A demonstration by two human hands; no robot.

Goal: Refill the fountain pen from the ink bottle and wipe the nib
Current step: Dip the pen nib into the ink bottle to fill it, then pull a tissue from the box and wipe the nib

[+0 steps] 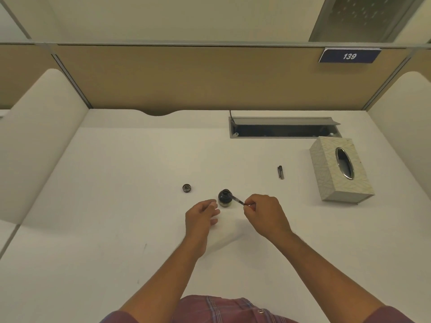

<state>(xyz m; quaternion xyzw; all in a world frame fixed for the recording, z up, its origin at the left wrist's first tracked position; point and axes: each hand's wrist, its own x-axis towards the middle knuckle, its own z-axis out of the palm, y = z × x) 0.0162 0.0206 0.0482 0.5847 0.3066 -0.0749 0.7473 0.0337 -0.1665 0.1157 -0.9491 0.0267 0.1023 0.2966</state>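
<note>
A small dark ink bottle stands uncapped on the white desk in the middle of the view. The fountain pen leans into its mouth, nib end inside the bottle and hidden. My right hand pinches the pen's rear end between thumb and fingers. My left hand rests just left of the bottle, fingers loosely apart, holding nothing and close to the glass. The bottle's round lid lies on the desk to the left. The pen's cap lies to the right, further back.
A patterned tissue box with an oval opening sits at the right. Behind it a grey cable hatch stands open in the desk. Padded partitions wall the desk at the back and both sides.
</note>
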